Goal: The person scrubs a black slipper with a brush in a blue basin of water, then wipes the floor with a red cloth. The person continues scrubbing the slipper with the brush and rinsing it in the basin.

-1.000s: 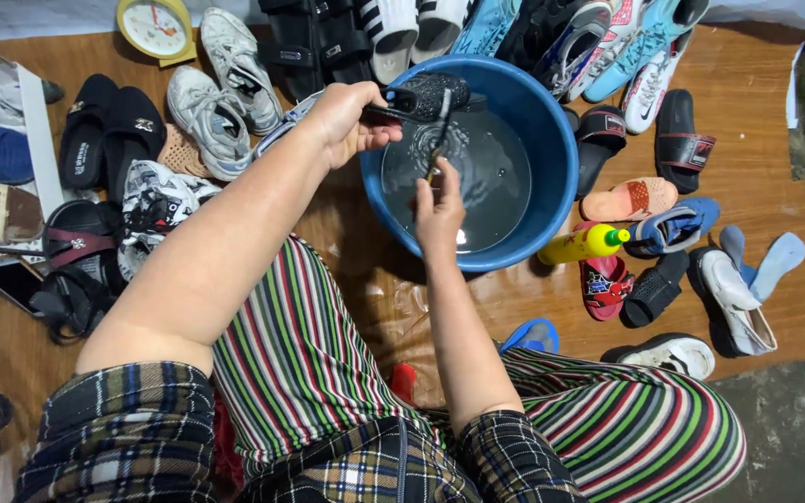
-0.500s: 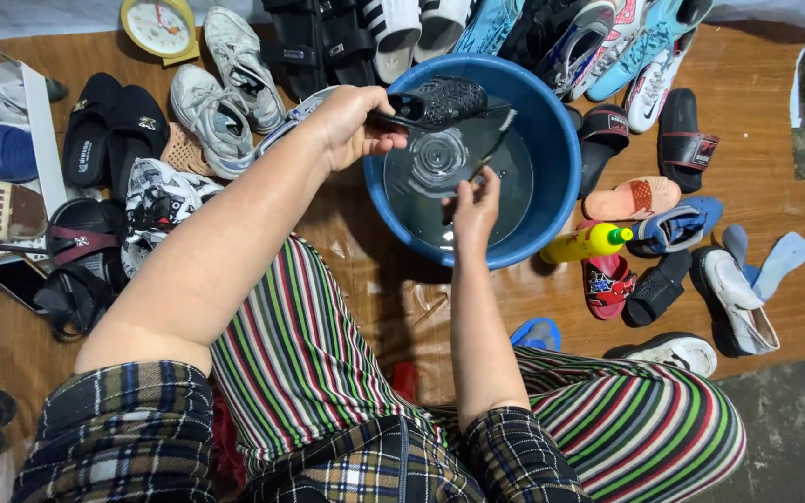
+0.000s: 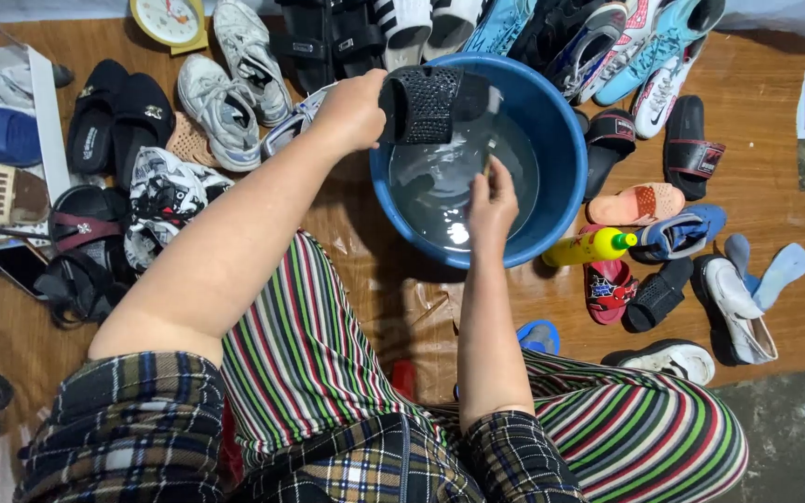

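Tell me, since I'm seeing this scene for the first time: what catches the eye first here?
The blue basin of water at top centre stands out, with the left hand holding a black slipper over its rim and the right hand gripping a thin tool, probably a brush, above the water. Shoes and sandals ring it on the wooden floor, and a yellow bottle lies just right of the basin.

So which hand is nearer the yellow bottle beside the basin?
Right. The right hand is over the water inside the blue basin, just up-left of the yellow bottle. The left hand holds a black slipper at the far rim.
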